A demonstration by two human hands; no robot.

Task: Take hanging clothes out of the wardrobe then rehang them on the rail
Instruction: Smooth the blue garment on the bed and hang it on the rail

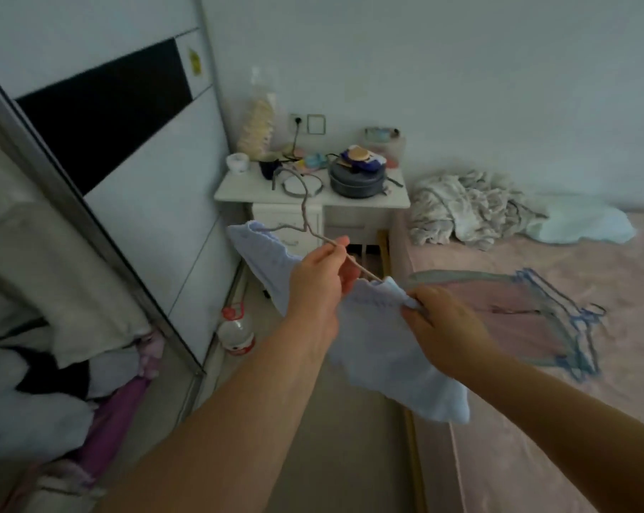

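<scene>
Garment (379,349) draped between both hands' grip.

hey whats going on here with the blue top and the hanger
A person is fitting a light blue garment on a thin hanger. The left hand pinches the hanger's arm, while the right hand grips the garment's edge at the other end. The wardrobe stands open on the left, and more hangers lie on the pink bed. Nothing is back on a rail yet.
</scene>
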